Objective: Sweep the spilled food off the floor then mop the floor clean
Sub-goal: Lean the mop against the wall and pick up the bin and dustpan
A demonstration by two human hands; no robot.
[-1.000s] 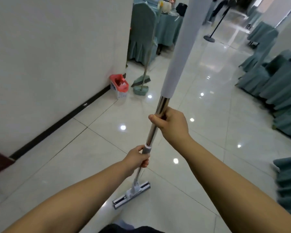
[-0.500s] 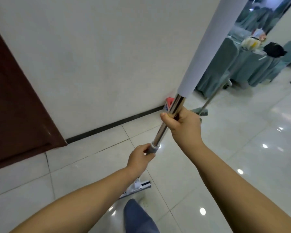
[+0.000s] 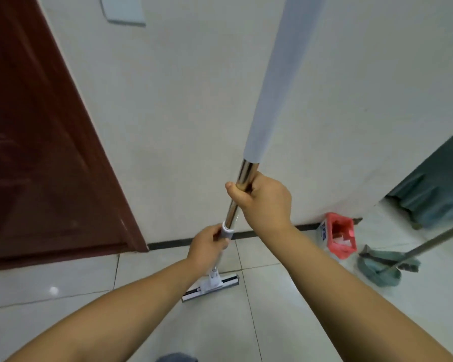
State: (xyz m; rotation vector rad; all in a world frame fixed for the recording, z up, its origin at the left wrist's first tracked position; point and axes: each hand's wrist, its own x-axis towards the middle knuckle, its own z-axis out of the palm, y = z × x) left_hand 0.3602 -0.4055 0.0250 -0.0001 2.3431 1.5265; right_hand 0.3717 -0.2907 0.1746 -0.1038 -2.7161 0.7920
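Observation:
I hold a long mop with a shiny metal handle [image 3: 243, 176] and a pale grey upper sleeve. My right hand [image 3: 266, 198] grips the metal shaft high up, just under the sleeve. Lower down, my left hand [image 3: 207, 248] grips the grey collar on the shaft. The flat white and black mop head [image 3: 211, 286] lies on the glossy tiled floor [image 3: 285, 304], close to the wall. No spilled food shows on the tiles around it.
A dark red door [image 3: 37, 152] stands at the left and a white wall [image 3: 194, 100] straight ahead. By the wall at the right sit a red and white bin [image 3: 338, 235] and a green broom with dustpan [image 3: 385, 267]. Teal cloth hangs at the far right.
My view has swung left toward the wall and door. The mop head has come closer to the wall. Both hands keep their grip on the handle.

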